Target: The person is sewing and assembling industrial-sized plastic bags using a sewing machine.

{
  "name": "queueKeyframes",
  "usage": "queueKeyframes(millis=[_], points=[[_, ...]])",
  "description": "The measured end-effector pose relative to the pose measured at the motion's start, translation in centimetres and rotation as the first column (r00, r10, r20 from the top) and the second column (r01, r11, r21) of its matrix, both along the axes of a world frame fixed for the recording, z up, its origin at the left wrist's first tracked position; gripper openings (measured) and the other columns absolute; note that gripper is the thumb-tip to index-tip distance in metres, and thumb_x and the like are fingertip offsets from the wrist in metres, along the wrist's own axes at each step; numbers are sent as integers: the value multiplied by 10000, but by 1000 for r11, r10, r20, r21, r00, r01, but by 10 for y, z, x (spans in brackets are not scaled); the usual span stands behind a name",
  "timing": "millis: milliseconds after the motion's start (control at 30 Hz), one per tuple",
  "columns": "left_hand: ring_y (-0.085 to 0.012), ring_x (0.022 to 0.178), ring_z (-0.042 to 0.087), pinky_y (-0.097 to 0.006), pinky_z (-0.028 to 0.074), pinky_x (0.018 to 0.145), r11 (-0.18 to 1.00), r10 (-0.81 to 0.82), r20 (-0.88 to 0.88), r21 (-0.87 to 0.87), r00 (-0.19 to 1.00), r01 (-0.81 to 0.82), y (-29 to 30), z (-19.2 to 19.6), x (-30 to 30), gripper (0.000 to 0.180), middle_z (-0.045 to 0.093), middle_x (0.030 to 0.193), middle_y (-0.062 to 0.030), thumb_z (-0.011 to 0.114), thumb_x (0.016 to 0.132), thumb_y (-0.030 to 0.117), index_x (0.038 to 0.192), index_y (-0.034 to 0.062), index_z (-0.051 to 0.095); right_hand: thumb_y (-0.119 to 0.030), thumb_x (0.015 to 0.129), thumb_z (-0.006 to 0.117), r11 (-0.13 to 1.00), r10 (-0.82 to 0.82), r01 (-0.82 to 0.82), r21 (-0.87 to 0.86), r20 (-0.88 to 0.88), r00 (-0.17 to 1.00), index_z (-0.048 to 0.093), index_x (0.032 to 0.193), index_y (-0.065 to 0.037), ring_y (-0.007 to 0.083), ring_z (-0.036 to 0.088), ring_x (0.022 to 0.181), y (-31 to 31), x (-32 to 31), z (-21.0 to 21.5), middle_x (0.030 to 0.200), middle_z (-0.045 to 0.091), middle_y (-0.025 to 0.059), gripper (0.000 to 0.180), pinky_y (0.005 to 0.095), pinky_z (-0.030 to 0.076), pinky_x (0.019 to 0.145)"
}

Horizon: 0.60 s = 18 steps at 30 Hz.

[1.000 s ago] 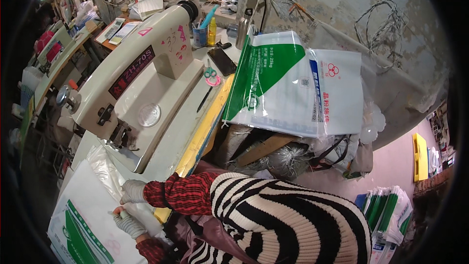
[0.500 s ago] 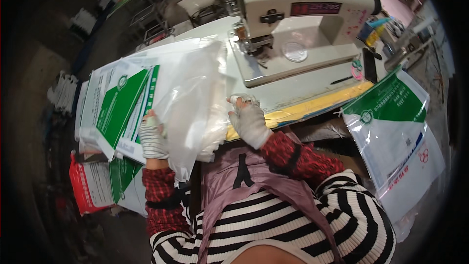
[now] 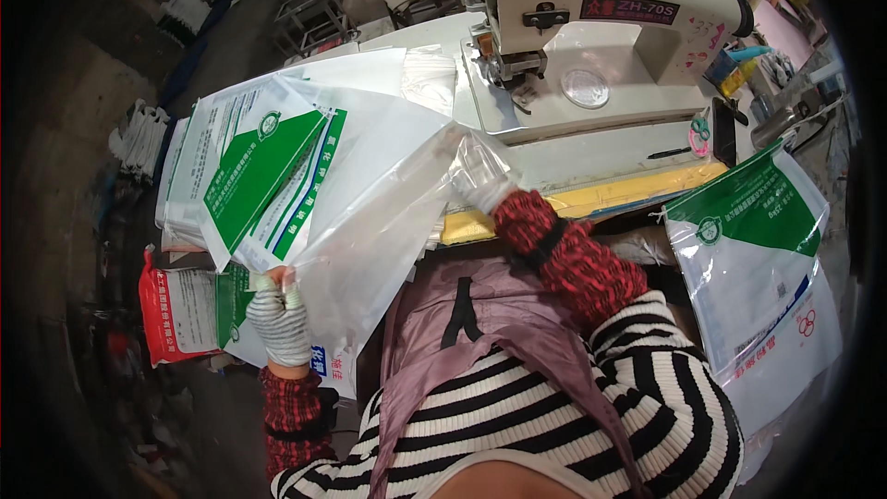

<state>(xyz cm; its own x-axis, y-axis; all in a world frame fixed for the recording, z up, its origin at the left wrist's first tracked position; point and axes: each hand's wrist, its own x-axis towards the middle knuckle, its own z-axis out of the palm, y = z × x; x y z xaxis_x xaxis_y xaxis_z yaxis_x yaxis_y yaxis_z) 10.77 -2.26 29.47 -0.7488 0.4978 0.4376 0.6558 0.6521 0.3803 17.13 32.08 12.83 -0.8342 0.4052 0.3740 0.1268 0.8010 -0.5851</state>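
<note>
A white woven bag with a green printed panel (image 3: 263, 176) lies on a stack of similar bags at the left of the table, a clear plastic liner (image 3: 370, 245) spreading from it. My left hand (image 3: 280, 319), in a striped knit glove with bare fingertips, is closed on the near edge of the bag, thumb and fingers pinched together. At the liner's right corner, my right hand (image 3: 479, 171) shows blurred through the clear film, which is lifted and drawn toward the sewing machine. Its fingers are too veiled to make out.
A cream sewing machine (image 3: 619, 14) stands on the table behind my right hand. Scissors (image 3: 699, 136), a black phone (image 3: 723, 132) and a thin black tool (image 3: 669, 153) lie beside it. A finished-looking bag (image 3: 753, 268) hangs at the right edge. A red-and-white bag (image 3: 180, 312) sits low at left.
My left hand has moved down and nearer to me, pulling the bag's edge. My right hand has risen slightly, and the clear liner now stretches over it.
</note>
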Motion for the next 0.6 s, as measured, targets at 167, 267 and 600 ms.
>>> queueKeyframes(millis=[167, 267, 600], points=[[-189, 630, 531, -315, 441, 619, 996, -64, -35, 53, 997, 65, 9, 8, 0, 141, 605, 740, -124, 570, 909, 121, 892, -15, 602, -211, 805, 681, 860, -268, 251, -445, 24, 963, 551, 1019, -1, 238, 593, 809, -25, 60, 51, 921, 642, 101, 327, 364, 471, 746], [-206, 669, 551, -312, 454, 664, 997, -44, 5, 64, 999, 44, 15, 12, 4, 148, 611, 763, -114, 519, 905, 104, 951, -20, 586, -192, 790, 703, 914, -386, 308, -263, -336, 859, 572, 957, -21, 242, 582, 771, -11, 76, 72, 857, 630, 101, 273, 363, 466, 727], [-195, 633, 547, -291, 458, 631, 957, 82, 400, 225, 913, -185, 1, 8, 13, 165, 614, 792, -90, 490, 894, 83, 978, -22, 586, -116, 818, 487, 898, 258, -303, 318, 178, 950, 591, 876, -52, 237, 588, 660, -84, 28, 48, 754, 599, 91, 135, 363, 492, 624]])
